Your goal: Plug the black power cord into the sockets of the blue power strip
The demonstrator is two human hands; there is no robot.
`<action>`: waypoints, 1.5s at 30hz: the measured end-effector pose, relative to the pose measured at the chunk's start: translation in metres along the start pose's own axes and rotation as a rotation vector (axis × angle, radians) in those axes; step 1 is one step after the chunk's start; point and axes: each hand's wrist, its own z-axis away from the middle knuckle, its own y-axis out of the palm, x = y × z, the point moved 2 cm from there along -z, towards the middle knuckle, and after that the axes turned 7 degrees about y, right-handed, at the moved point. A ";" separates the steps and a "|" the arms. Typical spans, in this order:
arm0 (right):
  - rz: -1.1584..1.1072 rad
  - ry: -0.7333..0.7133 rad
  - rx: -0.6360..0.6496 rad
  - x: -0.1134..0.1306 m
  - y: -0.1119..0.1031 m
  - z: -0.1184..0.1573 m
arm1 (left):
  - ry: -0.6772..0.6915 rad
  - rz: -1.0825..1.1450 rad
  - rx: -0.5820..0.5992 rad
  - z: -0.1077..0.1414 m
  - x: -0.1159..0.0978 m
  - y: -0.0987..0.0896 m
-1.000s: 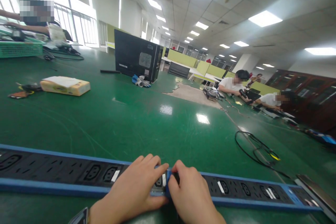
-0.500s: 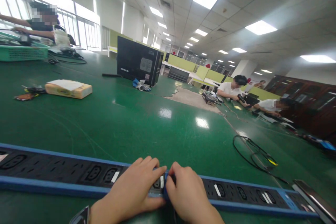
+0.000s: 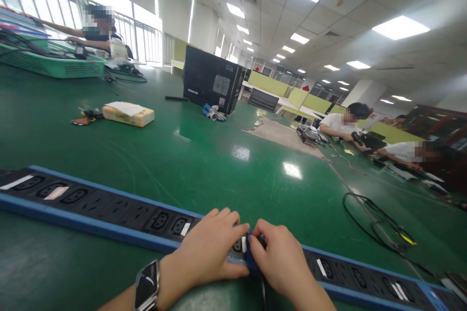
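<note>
A long blue and black power strip with rows of sockets and white labels lies across the near part of the green table. My left hand is closed over the strip near its middle, thumb and fingers gripping both edges. Right beside it, my right hand has thumb and forefinger pinched at a small dark blue piece on the strip. A black cable runs down below my right hand. What lies between the right fingertips is mostly hidden.
Farther back on the green table are a yellow pack, gloves, a black computer case and a green basket. A black cable lies coiled at right. People sit at the far left and right.
The view has swung left, so more of the strip's left end and my left wrist's watch show. Both hands keep their places on the strip.
</note>
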 end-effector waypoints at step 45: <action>-0.387 0.441 -0.260 -0.243 -0.035 0.048 | -0.058 0.077 0.032 -0.005 0.006 -0.001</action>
